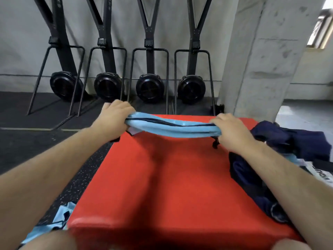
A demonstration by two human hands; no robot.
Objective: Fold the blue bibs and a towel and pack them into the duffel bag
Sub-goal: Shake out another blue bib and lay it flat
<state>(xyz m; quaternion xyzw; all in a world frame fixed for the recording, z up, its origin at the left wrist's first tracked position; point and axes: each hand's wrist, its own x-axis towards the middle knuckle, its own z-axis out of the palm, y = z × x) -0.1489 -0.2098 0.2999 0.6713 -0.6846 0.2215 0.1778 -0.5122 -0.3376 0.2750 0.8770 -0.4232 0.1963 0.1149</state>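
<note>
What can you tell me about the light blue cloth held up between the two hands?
The light blue bib looks like thin, smooth fabric with dark navy trim along its edges. It is bunched into a long band, stretched sideways and sagging slightly, above the far edge of the red padded box. The left hand and right hand each grip one end.

A grey wall (27, 42) fills the view from 10 to 12 o'clock. Four black exercise machines (149, 69) stand in a row against it, each with a round fan wheel low down. At 1 o'clock rises a thick concrete pillar (261, 60). The floor (36, 150) is dark speckled rubber. Daylight enters through a window (320, 27) at 2 o'clock.
</note>
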